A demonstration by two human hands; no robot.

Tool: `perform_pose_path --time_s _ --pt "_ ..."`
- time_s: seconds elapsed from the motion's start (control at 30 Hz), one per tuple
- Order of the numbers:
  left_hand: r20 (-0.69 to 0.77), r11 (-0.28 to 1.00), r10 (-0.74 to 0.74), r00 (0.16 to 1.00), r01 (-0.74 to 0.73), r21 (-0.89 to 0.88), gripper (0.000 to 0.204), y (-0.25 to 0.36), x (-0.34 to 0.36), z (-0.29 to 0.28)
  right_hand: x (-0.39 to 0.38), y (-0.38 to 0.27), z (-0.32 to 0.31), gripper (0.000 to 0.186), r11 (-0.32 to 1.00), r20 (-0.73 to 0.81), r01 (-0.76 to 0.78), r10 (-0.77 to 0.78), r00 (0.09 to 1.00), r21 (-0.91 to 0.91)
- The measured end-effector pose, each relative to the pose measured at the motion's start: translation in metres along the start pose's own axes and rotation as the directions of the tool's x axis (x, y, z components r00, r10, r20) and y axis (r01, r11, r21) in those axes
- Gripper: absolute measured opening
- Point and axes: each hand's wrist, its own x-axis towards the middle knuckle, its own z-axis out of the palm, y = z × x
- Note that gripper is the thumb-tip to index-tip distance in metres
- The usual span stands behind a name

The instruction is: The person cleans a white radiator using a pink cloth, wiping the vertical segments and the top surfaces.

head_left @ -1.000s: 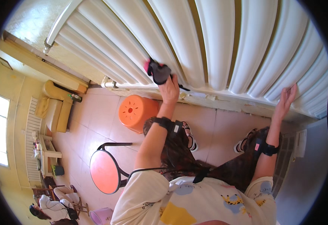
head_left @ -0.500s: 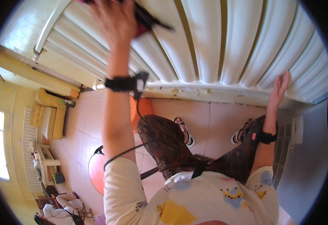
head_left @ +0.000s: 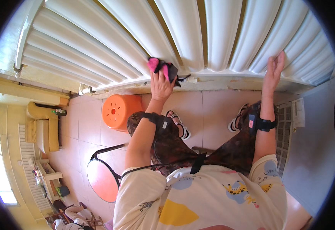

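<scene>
A white ribbed radiator (head_left: 222, 36) spans the top of the view. Near its lower edge, left of the middle, my left hand (head_left: 161, 88) presses a crumpled pink and black cloth (head_left: 170, 71) against the ribs, fingers over it. Part of the cloth hangs past the bottom edge, with a thin dark strip sticking out to the right. Farther right, my right hand (head_left: 273, 75) is held up at the radiator's lower part, empty, with its fingers stretched out. Whether those fingertips touch the metal I cannot tell. A black strap circles each forearm.
An orange plastic stool (head_left: 115, 112) stands left of my knees. Behind it is a round folding seat (head_left: 103, 180) with a black frame. A grey panel (head_left: 309, 165) closes off the right side. Far left are a yellow sofa (head_left: 46, 130) and a seated person (head_left: 75, 216).
My left hand has brought the cloth down from high on the radiator to its lower edge, and rightward. The whole orange stool now shows. My right hand stays by the ribs.
</scene>
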Motion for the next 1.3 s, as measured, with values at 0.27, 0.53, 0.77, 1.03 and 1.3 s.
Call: perform_pose_path --time_s 0.27,0.53,0.77,1.03,1.3 --pt "0.328 0.698 0.500 0.801 -0.598 0.394 0.040 -0.042 0.051 -0.068 0.000 0.003 -0.006 0.056 1.000 0.026 0.004 -0.004 1.000 -0.021" --pt "-0.348 0.848 0.215 0.913 0.001 0.530 0.044 -0.019 0.214 -0.178 0.000 -0.005 -0.004 0.058 1.000 0.066 0.024 -0.025 0.998 0.018" --pt "-0.450 0.953 0.263 0.854 -0.156 0.260 0.038 -0.005 0.136 -0.080 -0.004 -0.002 -0.007 0.062 0.997 0.121 -0.006 0.015 0.992 -0.076" --pt "0.221 0.855 0.390 0.894 -0.440 0.275 0.036 -0.007 0.020 -0.014 -0.005 0.006 -0.010 0.064 0.976 0.120 0.105 -0.083 0.989 -0.190" --pt "0.277 0.740 0.574 0.771 -0.633 0.228 0.029 0.009 0.042 -0.031 -0.008 0.003 0.001 0.053 0.977 0.033 0.142 -0.138 0.990 -0.159"
